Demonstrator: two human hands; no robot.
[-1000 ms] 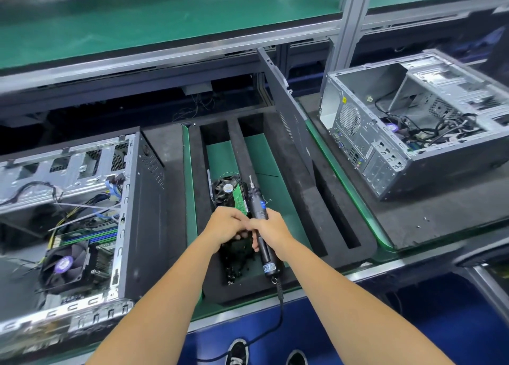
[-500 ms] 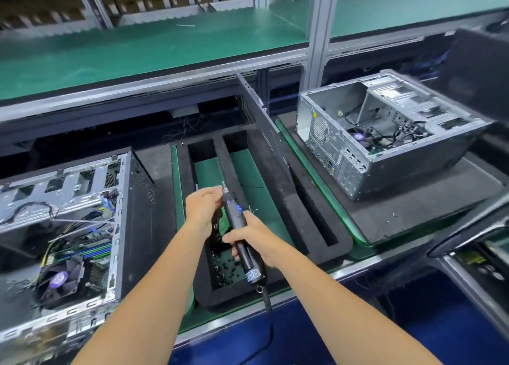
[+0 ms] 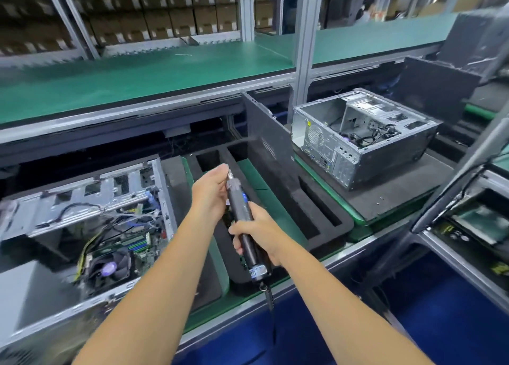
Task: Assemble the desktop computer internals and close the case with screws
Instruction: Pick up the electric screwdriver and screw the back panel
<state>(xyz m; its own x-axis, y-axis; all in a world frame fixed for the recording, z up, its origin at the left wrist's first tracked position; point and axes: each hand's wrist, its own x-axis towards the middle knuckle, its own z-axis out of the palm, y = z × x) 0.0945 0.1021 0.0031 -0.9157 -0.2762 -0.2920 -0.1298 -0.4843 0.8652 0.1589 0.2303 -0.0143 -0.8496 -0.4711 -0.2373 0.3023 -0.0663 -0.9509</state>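
My right hand [image 3: 260, 234] grips the body of a black corded electric screwdriver [image 3: 245, 221], its tip pointing up and away. At that tip my left hand [image 3: 212, 192] is closed, fingers pinched around the bit; whether a screw sits there is hidden. Both hands hover over a black foam tray [image 3: 327, 221] with long slots. An open computer case [image 3: 82, 227] lies at the left, showing a CPU fan, motherboard and cables. A second open case [image 3: 366, 139] rests on a foam pad at the right.
A dark side panel [image 3: 264, 133] stands upright in the foam tray between the two cases. A green-topped shelf [image 3: 137, 75] runs across the back, with metal posts. More equipment [image 3: 473, 227] sits at the far right edge. The screwdriver's cord hangs below the bench edge.
Both hands have lifted away from the tray's front compartment. The left hand moved up to the screwdriver's tip. The view has swung upward and to the left.
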